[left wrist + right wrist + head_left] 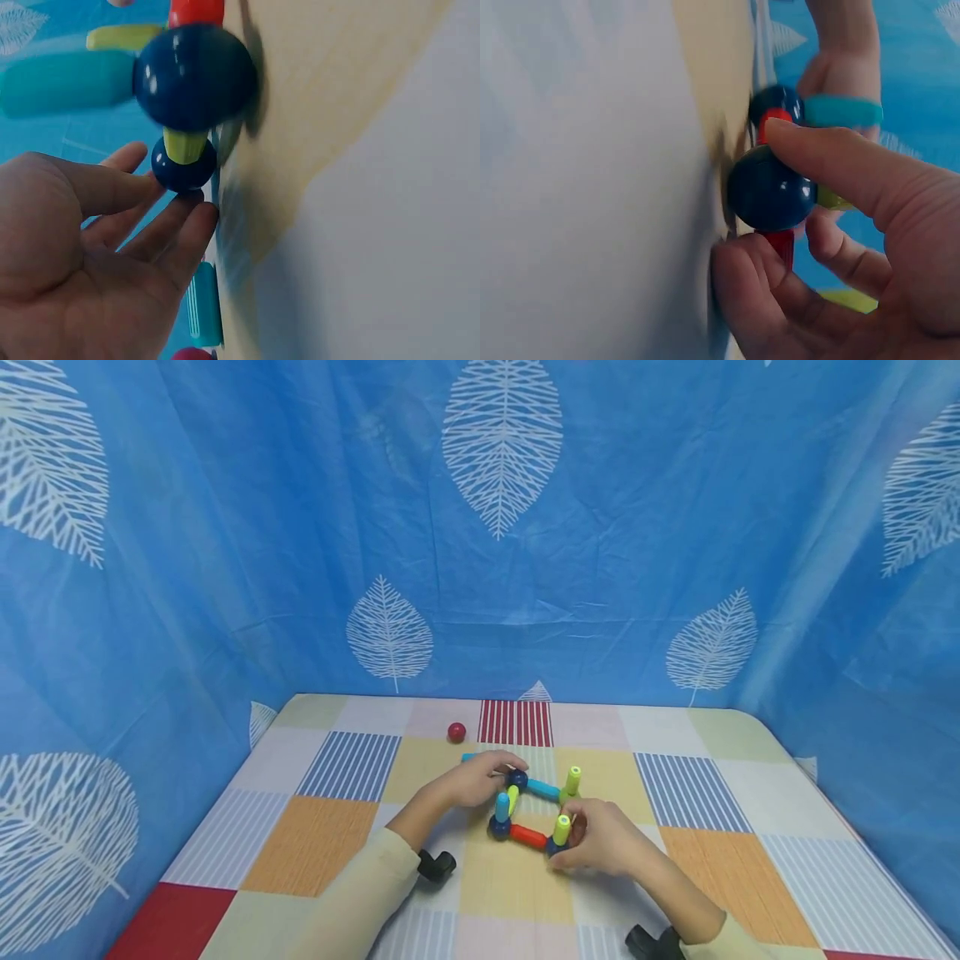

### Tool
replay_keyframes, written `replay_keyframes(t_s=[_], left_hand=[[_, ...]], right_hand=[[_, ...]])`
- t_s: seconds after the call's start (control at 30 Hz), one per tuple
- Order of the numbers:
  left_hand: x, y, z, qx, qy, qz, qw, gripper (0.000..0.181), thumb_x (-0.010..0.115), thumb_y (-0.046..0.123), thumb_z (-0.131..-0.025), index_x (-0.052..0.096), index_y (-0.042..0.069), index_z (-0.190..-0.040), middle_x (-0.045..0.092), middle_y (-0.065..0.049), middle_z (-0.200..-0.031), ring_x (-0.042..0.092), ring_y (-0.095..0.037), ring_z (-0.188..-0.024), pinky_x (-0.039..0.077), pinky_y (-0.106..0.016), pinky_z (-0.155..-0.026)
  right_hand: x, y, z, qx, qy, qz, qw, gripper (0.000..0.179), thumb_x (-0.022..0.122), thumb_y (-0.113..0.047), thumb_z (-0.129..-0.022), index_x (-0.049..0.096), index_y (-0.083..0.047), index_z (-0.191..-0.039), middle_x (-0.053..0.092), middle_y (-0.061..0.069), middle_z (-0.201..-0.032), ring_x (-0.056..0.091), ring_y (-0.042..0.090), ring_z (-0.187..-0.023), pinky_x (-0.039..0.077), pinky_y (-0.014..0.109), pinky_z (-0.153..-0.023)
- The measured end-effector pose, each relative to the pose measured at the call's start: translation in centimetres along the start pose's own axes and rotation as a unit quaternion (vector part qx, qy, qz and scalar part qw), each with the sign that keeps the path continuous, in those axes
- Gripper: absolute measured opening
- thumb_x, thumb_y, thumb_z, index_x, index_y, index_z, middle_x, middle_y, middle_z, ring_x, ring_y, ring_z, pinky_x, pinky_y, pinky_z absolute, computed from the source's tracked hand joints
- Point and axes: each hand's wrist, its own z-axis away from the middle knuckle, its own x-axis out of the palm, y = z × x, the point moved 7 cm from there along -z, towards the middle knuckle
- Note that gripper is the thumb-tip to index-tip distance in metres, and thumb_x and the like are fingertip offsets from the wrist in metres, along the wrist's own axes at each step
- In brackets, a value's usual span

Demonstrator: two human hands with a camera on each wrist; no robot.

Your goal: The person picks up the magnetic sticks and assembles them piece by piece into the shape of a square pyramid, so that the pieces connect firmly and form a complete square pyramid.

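Observation:
A four-sided frame of toy balls and rods stands on the table. My left hand (pixel 474 779) holds its back-left dark blue ball (pixel 184 165) between thumb and fingers. My right hand (pixel 603 837) grips the front-right dark blue ball (pixel 772 187), thumb on one side and curled fingers on the other. A red rod (pixel 528 836) joins that ball to the front-left dark blue ball (pixel 499 827). At the back a light blue rod (pixel 543 790) runs to a green ball (pixel 567 797). Short rods stand upright on three corners. My right fingers partly hide the right side, where some red (pixel 781 247) shows.
A loose red ball (pixel 457 732) lies toward the back of the table. Behind my left hand, a light blue rod (pixel 468 757) is partly covered. The patchwork tablecloth (pixel 315 845) meets a blue leaf-patterned curtain (pixel 600 635) at the back and sides.

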Motion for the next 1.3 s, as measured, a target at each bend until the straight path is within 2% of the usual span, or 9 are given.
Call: replay_keyframes(t_s=[0.2, 0.37, 0.53, 0.77, 1.07, 1.17, 1.3], left_hand=[[-1.1, -0.8, 0.8, -0.008, 0.042, 0.003, 0.9991, 0.031, 0.063, 0.003, -0.098, 0.067, 0.005, -0.129, 0.068, -0.010, -0.126, 0.065, -0.026, -0.118, 0.053, -0.045, -0.104], [-1.4, -1.2, 1.8, -0.024, 0.038, 0.001, 0.9990, 0.024, 0.074, 0.006, -0.092, 0.075, 0.009, -0.116, 0.071, -0.004, -0.111, 0.066, -0.021, -0.105, 0.057, -0.040, -0.094], [-1.2, -1.4, 2.5, -0.043, 0.034, 0.021, 0.9983, 0.021, 0.078, 0.007, -0.089, 0.076, 0.011, -0.109, 0.072, -0.002, -0.110, 0.068, -0.017, -0.100, 0.058, -0.035, -0.087], [-1.3, -1.6, 2.8, -0.047, 0.040, 0.025, 0.9978, 0.023, 0.080, 0.007, -0.088, 0.075, 0.010, -0.110, 0.072, -0.005, -0.111, 0.068, -0.017, -0.098, 0.058, -0.032, -0.082], [-1.3, -1.9, 2.9, -0.044, 0.041, 0.035, 0.9976, 0.019, 0.078, 0.011, -0.090, 0.075, 0.010, -0.109, 0.073, -0.004, -0.110, 0.067, -0.015, -0.096, 0.057, -0.029, -0.078], [-1.5, -2.0, 2.9, -0.046, 0.050, 0.040, 0.9969, 0.016, 0.075, 0.015, -0.093, 0.075, 0.011, -0.109, 0.073, -0.002, -0.108, 0.066, -0.015, -0.096, 0.056, -0.029, -0.079], [-2.2, -2.0, 2.6, -0.041, 0.077, 0.041, 0.9954, 0.017, 0.071, 0.017, -0.097, 0.075, 0.010, -0.112, 0.072, -0.003, -0.106, 0.065, -0.016, -0.094, 0.056, -0.028, -0.076]], right_hand=[[-1.5, 2.3, -0.8, 0.037, 0.006, -0.062, 0.9974, 0.040, 0.093, -0.013, -0.070, 0.064, -0.010, -0.097, 0.066, 0.006, -0.086, 0.061, 0.019, -0.073, 0.054, 0.032, -0.059], [-2.4, 3.9, -1.6, 0.030, 0.018, -0.113, 0.9930, 0.030, 0.088, -0.007, -0.074, 0.070, -0.007, -0.098, 0.070, 0.009, -0.097, 0.065, 0.021, -0.087, 0.056, 0.033, -0.067], [-2.9, 4.7, -2.0, 0.025, 0.024, -0.139, 0.9897, 0.030, 0.085, -0.011, -0.080, 0.072, -0.002, -0.106, 0.074, 0.013, -0.107, 0.070, 0.025, -0.100, 0.060, 0.033, -0.079], [-2.9, 4.9, -2.2, 0.037, 0.028, -0.149, 0.9877, 0.030, 0.085, -0.012, -0.081, 0.074, -0.001, -0.106, 0.074, 0.015, -0.111, 0.071, 0.030, -0.107, 0.061, 0.034, -0.081], [-2.8, 5.1, -2.2, 0.066, 0.036, -0.172, 0.9822, 0.032, 0.085, -0.009, -0.081, 0.074, 0.000, -0.109, 0.072, 0.014, -0.113, 0.070, 0.027, -0.107, 0.060, 0.032, -0.081], [-2.7, 5.1, -2.2, 0.071, 0.036, -0.182, 0.9802, 0.033, 0.084, -0.009, -0.081, 0.074, 0.001, -0.110, 0.072, 0.015, -0.113, 0.069, 0.025, -0.105, 0.060, 0.032, -0.080], [-2.6, 5.2, -2.2, 0.087, 0.042, -0.188, 0.9775, 0.034, 0.086, -0.008, -0.079, 0.074, 0.001, -0.110, 0.072, 0.013, -0.111, 0.067, 0.021, -0.103, 0.060, 0.030, -0.079]])
